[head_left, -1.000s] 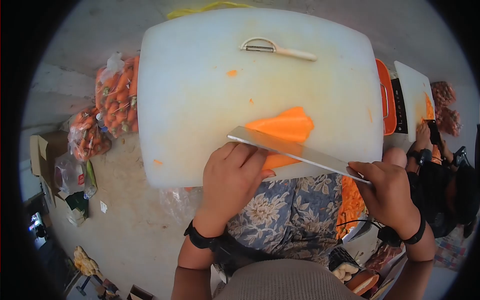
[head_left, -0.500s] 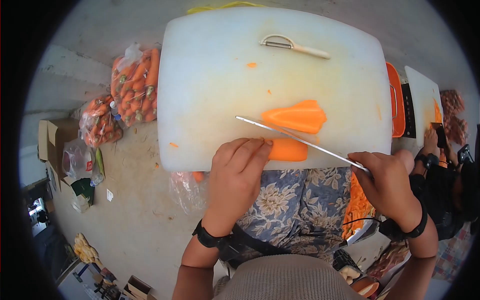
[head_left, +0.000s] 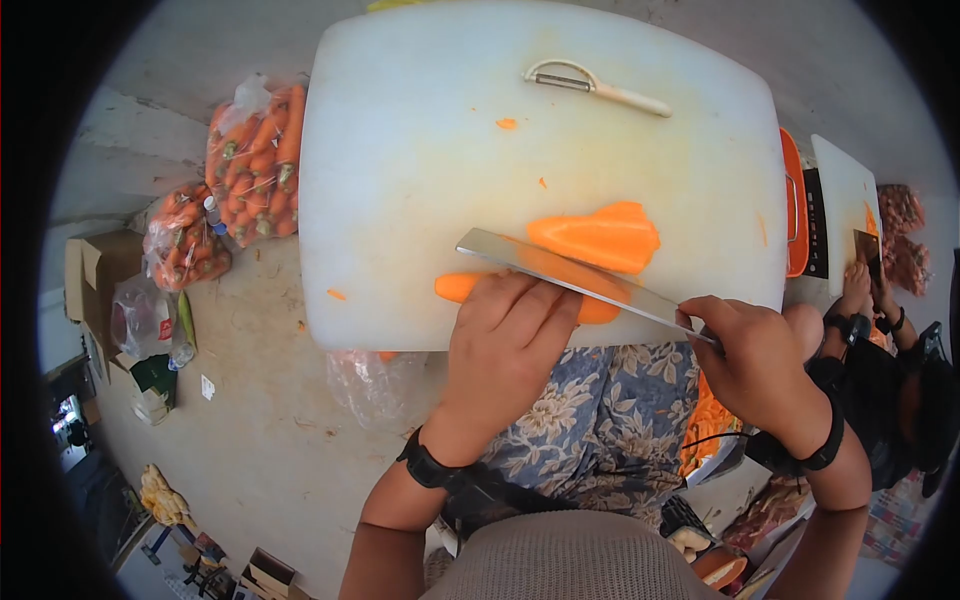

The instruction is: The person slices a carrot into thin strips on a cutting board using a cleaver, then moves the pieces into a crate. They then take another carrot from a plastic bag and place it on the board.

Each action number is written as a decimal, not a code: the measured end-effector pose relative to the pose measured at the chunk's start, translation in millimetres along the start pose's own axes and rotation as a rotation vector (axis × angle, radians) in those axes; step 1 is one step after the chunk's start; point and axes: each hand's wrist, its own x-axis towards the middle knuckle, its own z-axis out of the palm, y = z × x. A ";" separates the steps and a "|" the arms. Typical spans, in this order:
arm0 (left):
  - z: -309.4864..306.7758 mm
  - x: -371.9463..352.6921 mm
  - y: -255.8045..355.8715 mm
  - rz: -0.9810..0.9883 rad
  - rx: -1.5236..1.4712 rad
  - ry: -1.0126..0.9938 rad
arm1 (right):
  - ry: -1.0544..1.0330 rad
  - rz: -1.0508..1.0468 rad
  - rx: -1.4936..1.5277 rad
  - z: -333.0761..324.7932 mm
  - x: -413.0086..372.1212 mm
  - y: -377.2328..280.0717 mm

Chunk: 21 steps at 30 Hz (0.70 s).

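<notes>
My left hand presses down on a peeled carrot near the front edge of the white cutting board. Its fingers curl over the carrot, whose two ends show on either side. In my right hand is the handle of a kitchen knife. The wide blade lies tilted across the back of the carrot, right beside my left fingertips, and hides part of it. Behind the blade, flat carrot slices overlap on the board.
A white peeler lies on the board's far side. Bags of carrots stand on the floor at left, near a cardboard box. An orange bin adjoins the board's right edge. Farther right, another person's hands work at a second board.
My left hand has slid right along the carrot, uncovering its left end. The knife has turned, so its broad face shows, and my right hand has shifted slightly left.
</notes>
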 end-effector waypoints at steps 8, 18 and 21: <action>12.6 -9.3 1.8 0.028 -0.054 0.010 | 0.082 -0.133 -0.114 11.3 11.2 -1.5; 11.4 -16.3 -0.7 0.029 -0.080 -0.023 | 0.180 -0.195 -0.182 -2.7 2.6 -12.6; 3.7 -8.3 -0.2 0.036 -0.036 0.003 | 0.241 -0.132 -0.097 -7.7 -6.2 3.2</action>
